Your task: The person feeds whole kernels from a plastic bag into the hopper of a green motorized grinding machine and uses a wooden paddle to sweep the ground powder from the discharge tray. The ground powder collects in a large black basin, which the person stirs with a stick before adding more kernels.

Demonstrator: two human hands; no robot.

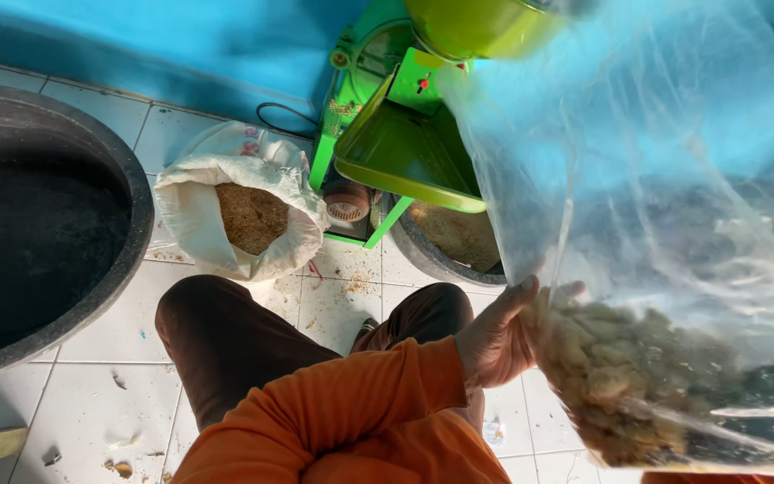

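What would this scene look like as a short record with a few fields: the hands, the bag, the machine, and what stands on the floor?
Hand in view: left hand, orange sleeve, pressed against the plastic bag from below
Other hand: not in view
Plastic bag: clear, large, lifted up, with brownish lumpy pieces gathered at its bottom
Machine: bright green, with a sloping chute
Under the chute: dark tub holding brown meal
White sack: open, rim rolled down, with brown meal inside
Black basin: large, at the left
Floor: white tiles with scattered crumbs
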